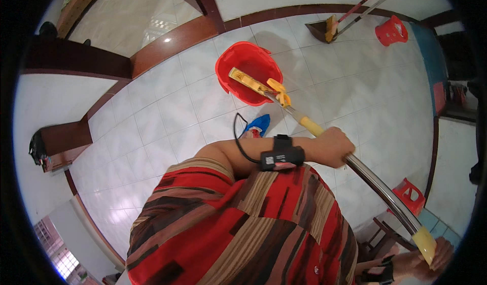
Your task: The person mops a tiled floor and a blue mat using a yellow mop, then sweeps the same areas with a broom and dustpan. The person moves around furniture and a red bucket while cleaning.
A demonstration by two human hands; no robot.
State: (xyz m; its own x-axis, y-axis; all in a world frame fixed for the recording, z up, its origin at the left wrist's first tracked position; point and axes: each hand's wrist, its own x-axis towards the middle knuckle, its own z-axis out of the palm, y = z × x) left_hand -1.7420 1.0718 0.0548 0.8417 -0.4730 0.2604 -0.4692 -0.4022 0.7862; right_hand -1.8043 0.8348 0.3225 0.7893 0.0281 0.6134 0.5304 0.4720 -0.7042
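Observation:
A sponge mop (pixel 380 186) with a steel handle and yellow grips runs slantwise from the lower right up to the middle. My left hand (pixel 332 147) is closed round the handle just behind its lower yellow grip, the arm reaching across my front. At the handle's top end, my right hand (pixel 431 259) is wrapped by the other yellow grip. The yellow mop head (pixel 248 81) and its lever (pixel 278 92) lie over a red bucket (pixel 223 64) on the floor; whether the head touches the bucket I cannot tell.
My foot in a blue shoe cover (pixel 261 124) stands near the bucket. A dustpan (pixel 319 30) with a broom leans by the far wall, beside a small red bin (pixel 391 31). A red plastic stool (pixel 409 196) is at the right. A doorway with a brown threshold (pixel 167 41) opens far left.

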